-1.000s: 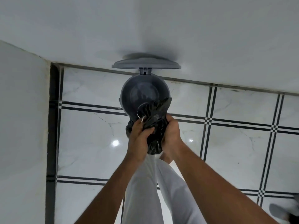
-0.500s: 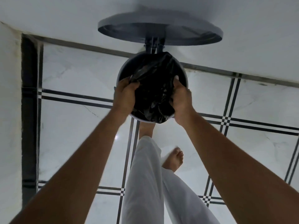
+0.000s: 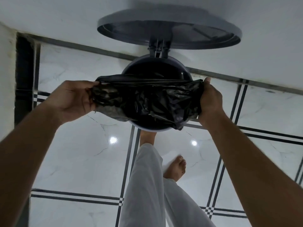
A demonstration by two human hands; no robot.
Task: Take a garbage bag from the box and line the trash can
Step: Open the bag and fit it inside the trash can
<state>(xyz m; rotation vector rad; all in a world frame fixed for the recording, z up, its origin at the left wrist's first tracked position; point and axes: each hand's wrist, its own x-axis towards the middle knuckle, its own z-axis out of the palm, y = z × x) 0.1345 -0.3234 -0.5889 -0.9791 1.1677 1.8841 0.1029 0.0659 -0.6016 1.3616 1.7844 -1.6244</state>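
A: What's the room like?
B: A white wall [image 3: 229,22] runs along the far side, meeting a glossy white marble-look floor [image 3: 73,161] crossed by thin black double lines. Two ceiling lights reflect in the tiles.

A: And the bin?
B: A grey round trash can [image 3: 147,127] stands on the floor against the wall, its hinged lid [image 3: 164,32] tipped up and open.

A: Where's the bag?
B: The black garbage bag [image 3: 147,97] is stretched across the can's mouth, partly sagging inside. The left hand [image 3: 72,99] has its fingers closed on the bag's left edge, outside the rim; the right hand [image 3: 210,102] grips the right edge the same way.

A: Anything else?
B: White trousers [image 3: 144,185] and a bare foot [image 3: 175,167] below the can.

A: Any labels or writing?
B: None I can read.
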